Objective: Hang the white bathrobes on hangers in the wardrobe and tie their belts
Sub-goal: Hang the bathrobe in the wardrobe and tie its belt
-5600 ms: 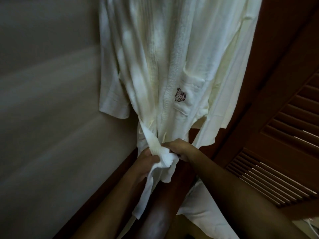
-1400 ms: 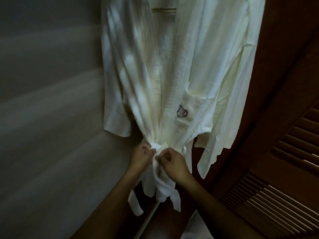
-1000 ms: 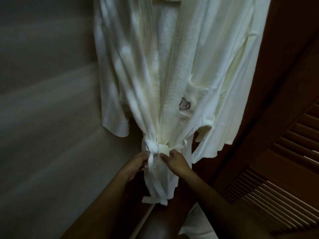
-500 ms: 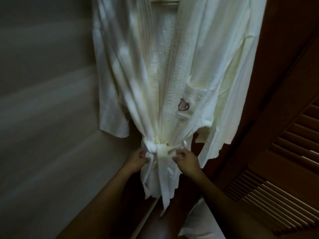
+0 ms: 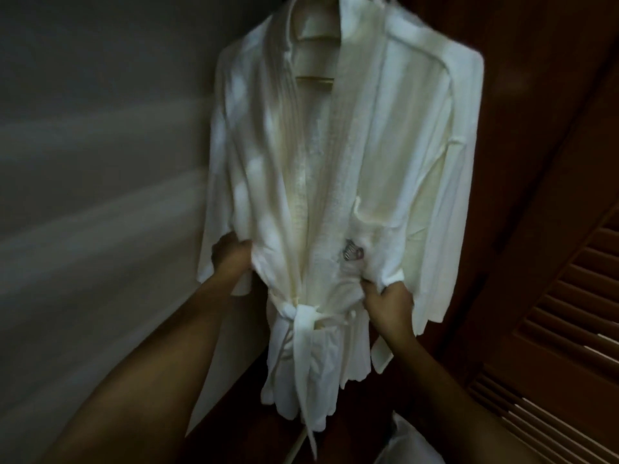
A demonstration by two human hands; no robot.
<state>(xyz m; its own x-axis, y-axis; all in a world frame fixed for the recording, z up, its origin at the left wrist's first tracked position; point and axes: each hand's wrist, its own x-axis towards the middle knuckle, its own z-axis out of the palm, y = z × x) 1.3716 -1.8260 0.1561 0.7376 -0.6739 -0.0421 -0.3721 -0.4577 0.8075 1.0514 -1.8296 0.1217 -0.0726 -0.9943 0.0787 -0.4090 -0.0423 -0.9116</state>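
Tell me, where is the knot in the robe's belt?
In the head view the belt knot sits at the waist of the bathrobe, near centre frame, between the left hand and the right hand, slightly lower.

bathrobe (image 5: 335, 145): white | emblem (image 5: 352, 254): dark, striped | louvred door (image 5: 569, 313): brown

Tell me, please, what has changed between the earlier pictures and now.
Both released the belt and moved up and apart. The left-hand grip now holds the bathrobe at its side, and the right-hand grip bunches fabric below the pocket. The belt stays tied, the bathrobe on its hanger.
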